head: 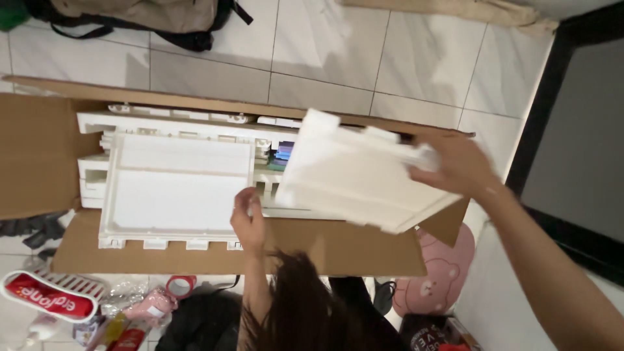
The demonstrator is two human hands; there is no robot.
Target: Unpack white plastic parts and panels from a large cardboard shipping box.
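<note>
An open cardboard box (pixel 39 153) lies on the tiled floor, packed with white foam. A flat foam block (pixel 179 188) sits in its left half. A second white foam panel (pixel 354 172) is lifted and tilted over the box's right half. My right hand (pixel 458 166) grips that panel at its far right corner. My left hand (pixel 248 218) pinches the panel's lower left edge near the box's front flap. Under the raised panel some coloured items (pixel 283 156), purple and green, show inside the box.
A dark-strapped tan bag (pixel 143 16) lies on the tiles beyond the box. Near me are a white basket with a red panel (pixel 52 296), a roll of red tape (pixel 181 285), small bottles and a pink bear-shaped cushion (pixel 435 273). A dark doorway (pixel 578 162) is at right.
</note>
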